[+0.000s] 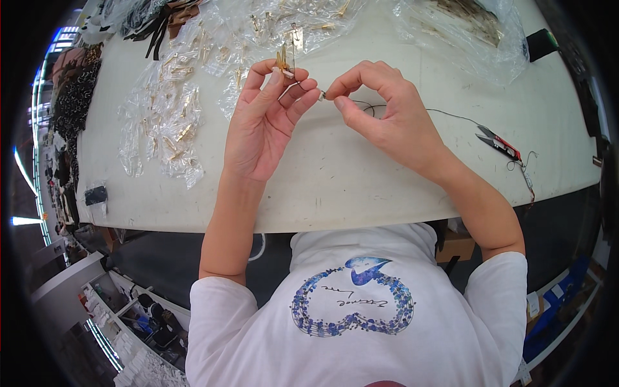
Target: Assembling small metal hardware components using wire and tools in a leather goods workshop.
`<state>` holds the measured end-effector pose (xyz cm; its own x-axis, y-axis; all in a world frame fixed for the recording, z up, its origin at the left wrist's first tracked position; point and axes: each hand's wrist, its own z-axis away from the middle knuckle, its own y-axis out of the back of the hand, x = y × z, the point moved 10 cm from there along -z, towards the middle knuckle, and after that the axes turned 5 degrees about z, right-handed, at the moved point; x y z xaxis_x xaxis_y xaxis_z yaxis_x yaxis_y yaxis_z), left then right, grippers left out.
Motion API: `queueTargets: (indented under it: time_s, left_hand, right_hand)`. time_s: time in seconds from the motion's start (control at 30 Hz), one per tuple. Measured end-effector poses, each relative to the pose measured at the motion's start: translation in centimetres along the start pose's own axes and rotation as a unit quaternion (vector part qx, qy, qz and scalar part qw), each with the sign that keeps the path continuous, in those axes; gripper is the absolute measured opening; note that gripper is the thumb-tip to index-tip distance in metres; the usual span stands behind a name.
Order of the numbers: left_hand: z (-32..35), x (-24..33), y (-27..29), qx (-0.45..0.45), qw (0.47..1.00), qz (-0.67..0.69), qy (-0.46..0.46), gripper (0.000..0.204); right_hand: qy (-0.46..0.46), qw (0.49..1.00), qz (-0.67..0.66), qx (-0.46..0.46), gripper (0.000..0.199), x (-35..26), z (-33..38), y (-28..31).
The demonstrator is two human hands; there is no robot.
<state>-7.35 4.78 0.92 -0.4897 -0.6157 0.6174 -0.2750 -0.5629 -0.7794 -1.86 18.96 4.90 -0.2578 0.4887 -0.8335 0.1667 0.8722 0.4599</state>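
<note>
Above the far middle of the table, my left hand [263, 122] is closed, thumb and fingers pinching a small gold metal clip [282, 59]. A clear piece of plastic stands up beside the clip. To its right, my right hand [394, 116] pinches the end of a thin dark cord [451, 115] between thumb and forefinger. A tiny pale piece [321, 96] hangs at those fingertips; its kind is too small to tell. Further right lie red-handled thread snips [500, 143], with the cord running up to them.
Many gold pieces in clear plastic bags [171, 129] spread over the left and far table [322, 193]. Another large plastic bag [474, 39] lies at the far right, near a black block [541, 44]. Dark beaded material [76, 97] is heaped along the left edge.
</note>
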Motion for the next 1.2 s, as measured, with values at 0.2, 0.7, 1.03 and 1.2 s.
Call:
queueTargets:
  time_s: [0.2, 0.7, 1.03, 1.2]
  left_hand:
    - [0.0, -0.3, -0.1, -0.01, 0.999, 0.028, 0.014, 0.016]
    - [-0.2, -2.2, 0.1, -0.038, 0.969, 0.224, 0.092, 0.019]
    - [-0.3, -2.7, 0.0, -0.037, 0.97, 0.217, 0.102, 0.019]
    - [-0.2, -2.6, 0.0, -0.038, 0.976, 0.195, 0.093, 0.019]
  right_hand:
    - [-0.01, 0.999, -0.035, 0.013, 0.01, 0.2, -0.1, 0.1]
    - [-0.016, 0.999, -0.018, 0.026, 0.017, 0.3, 0.0, -0.1]
    - [-0.057, 0.987, -0.139, 0.053, 0.014, 1.1, 0.0, 0.4]
    - [-0.053, 0.987, -0.145, 0.053, 0.015, 1.4, 0.0, 0.6]
